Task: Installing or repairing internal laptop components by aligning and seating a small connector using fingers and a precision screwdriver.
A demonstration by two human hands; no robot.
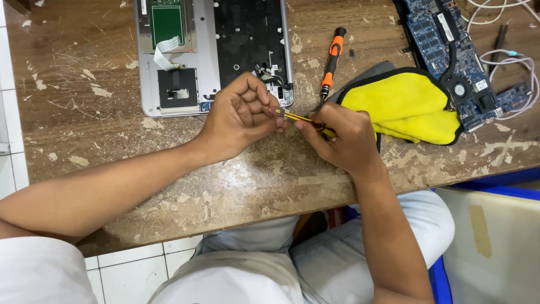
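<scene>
At frame centre, a small round part [278, 111] is pinched in the left hand [239, 115] fingertips; a thin yellow tool [298, 117] is clamped by the right hand [343, 138] fingers. A yellow cloth [408, 104] is seen right, an opened laptop shell [211, 50] above.

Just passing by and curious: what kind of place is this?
Most likely an electronics repair bench. An opened silver laptop shell and a bare blue circuit board lie on a scarred wooden table, beside an orange-handled screwdriver.
</scene>
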